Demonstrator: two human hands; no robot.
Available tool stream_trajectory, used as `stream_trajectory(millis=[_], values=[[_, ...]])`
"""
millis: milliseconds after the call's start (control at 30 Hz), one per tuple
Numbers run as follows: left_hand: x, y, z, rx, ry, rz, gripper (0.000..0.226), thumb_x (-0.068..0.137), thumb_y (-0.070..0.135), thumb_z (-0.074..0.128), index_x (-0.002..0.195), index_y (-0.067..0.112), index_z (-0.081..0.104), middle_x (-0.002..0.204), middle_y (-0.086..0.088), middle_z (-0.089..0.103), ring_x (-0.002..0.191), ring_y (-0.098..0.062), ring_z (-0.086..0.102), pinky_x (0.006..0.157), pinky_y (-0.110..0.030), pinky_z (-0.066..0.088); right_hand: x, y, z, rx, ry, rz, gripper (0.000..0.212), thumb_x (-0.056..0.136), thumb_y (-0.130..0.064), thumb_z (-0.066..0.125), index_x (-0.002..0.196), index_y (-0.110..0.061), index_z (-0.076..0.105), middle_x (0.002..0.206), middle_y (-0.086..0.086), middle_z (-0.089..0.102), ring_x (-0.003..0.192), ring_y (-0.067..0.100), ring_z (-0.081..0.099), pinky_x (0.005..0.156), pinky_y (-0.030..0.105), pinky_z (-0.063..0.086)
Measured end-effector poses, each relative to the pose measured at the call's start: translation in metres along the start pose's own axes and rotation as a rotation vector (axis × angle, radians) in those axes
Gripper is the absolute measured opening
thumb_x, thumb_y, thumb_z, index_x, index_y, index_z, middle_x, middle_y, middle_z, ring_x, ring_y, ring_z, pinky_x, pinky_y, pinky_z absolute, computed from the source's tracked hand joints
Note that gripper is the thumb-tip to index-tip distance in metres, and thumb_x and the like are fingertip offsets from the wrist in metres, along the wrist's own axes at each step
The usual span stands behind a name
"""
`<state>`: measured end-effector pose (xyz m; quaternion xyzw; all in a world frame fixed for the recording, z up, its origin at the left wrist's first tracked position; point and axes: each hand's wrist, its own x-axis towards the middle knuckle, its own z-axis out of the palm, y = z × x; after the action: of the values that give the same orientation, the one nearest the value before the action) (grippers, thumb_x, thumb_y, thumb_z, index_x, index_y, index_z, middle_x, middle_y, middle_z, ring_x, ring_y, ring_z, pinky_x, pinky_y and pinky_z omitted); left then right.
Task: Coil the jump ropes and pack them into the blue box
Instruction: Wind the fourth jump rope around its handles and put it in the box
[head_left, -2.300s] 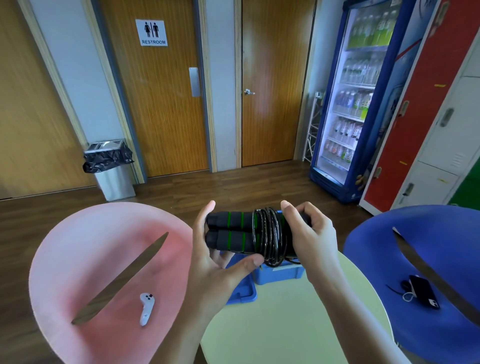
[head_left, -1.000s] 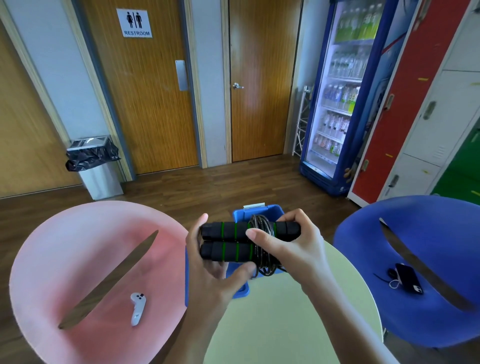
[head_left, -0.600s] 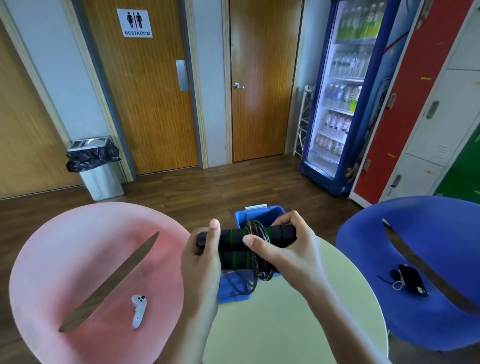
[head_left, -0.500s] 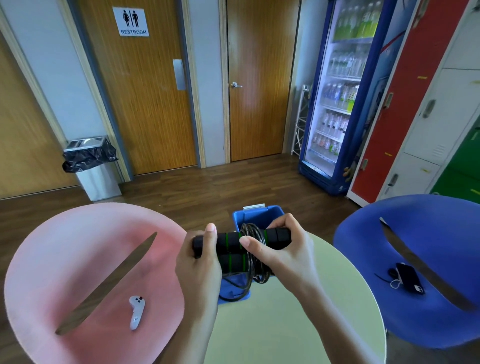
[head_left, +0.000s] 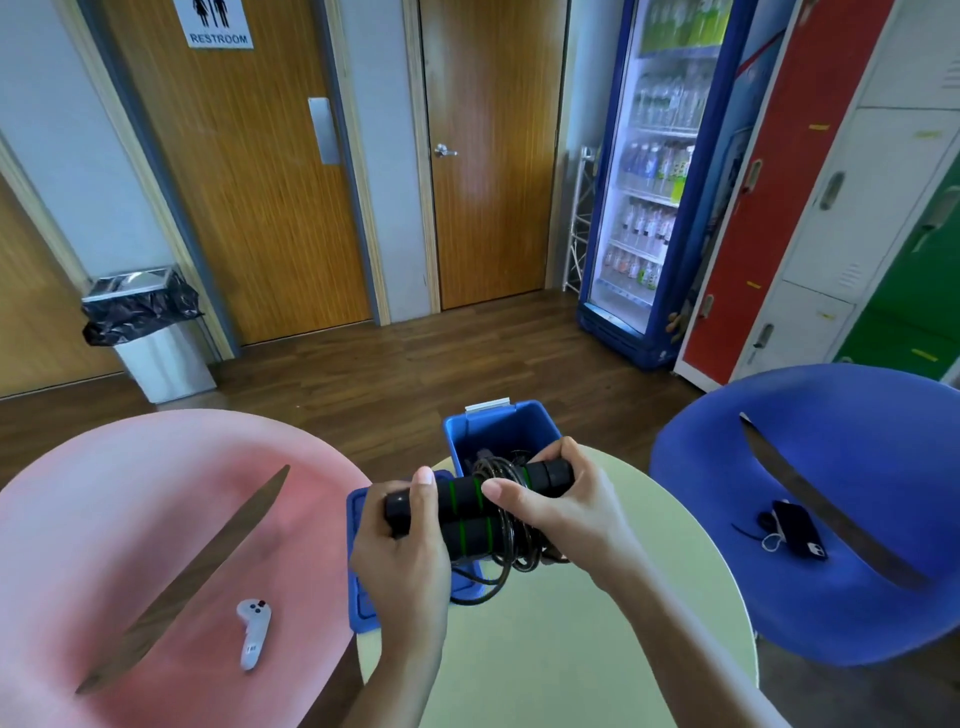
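Both hands grip a coiled black jump rope with green-banded foam handles above the near edge of the open blue plastic box on the round pale green worktop. The left hand wraps the handles' left ends; the right hand closes around their right ends and the cable loops, which hang below.

Blue box sits open-topped, but rope already lies inside and both hands' jump rope bundle crowds its near rim; the blue lid blocks the left, bare table right.
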<state>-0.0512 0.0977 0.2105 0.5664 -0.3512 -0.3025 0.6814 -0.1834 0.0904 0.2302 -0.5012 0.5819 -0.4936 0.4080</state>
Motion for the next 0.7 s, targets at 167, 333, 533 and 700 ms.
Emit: stream_trajectory(millis=[167, 333, 533, 700], values=[[0.001, -0.019, 0.024, 0.051, -0.248, -0.162, 0.027, 0.091, 0.034, 0.06, 0.075, 0.013, 0.062, 0.073, -0.003, 0.066, 0.074, -0.014, 0.061, 0.072, -0.031, 0.046, 0.037, 0.01, -0.037, -0.143, -0.046, -0.036, 0.053, 0.054, -0.038, 0.091, 0.078, -0.009, 0.053, 0.064, -0.006, 0.055, 0.05, 0.002, 0.049, 0.046, 0.02, 0.041], [0.029, -0.039, 0.045, 0.168, -0.647, -0.358, 0.026, 0.078, 0.046, 0.073, 0.083, 0.02, 0.071, 0.082, -0.002, 0.07, 0.076, -0.014, 0.068, 0.072, -0.038, 0.056, 0.084, 0.026, -0.071, -0.314, -0.21, -0.043, 0.053, 0.057, -0.036, 0.09, 0.086, -0.008, 0.055, 0.071, -0.005, 0.057, 0.059, 0.006, 0.052, 0.052, 0.022, 0.045], [0.048, -0.046, 0.099, 0.276, -0.863, -0.331, 0.026, 0.089, 0.049, 0.047, 0.104, 0.045, 0.067, 0.097, 0.019, 0.074, 0.092, 0.013, 0.064, 0.072, -0.005, 0.045, 0.148, 0.049, -0.09, -0.561, -0.46, -0.117, 0.062, 0.043, -0.07, 0.079, 0.081, -0.03, 0.052, 0.08, -0.001, 0.067, 0.07, 0.014, 0.064, 0.066, 0.042, 0.057], [0.049, -0.073, 0.137, 0.209, -0.792, -0.469, 0.033, 0.088, 0.055, 0.053, 0.097, 0.029, 0.073, 0.098, -0.001, 0.076, 0.095, -0.016, 0.071, 0.078, -0.028, 0.056, 0.2, 0.07, -0.094, -0.563, -0.549, -0.156, 0.072, 0.031, -0.078, 0.077, 0.081, -0.034, 0.05, 0.078, -0.003, 0.066, 0.07, 0.015, 0.063, 0.068, 0.044, 0.056]])
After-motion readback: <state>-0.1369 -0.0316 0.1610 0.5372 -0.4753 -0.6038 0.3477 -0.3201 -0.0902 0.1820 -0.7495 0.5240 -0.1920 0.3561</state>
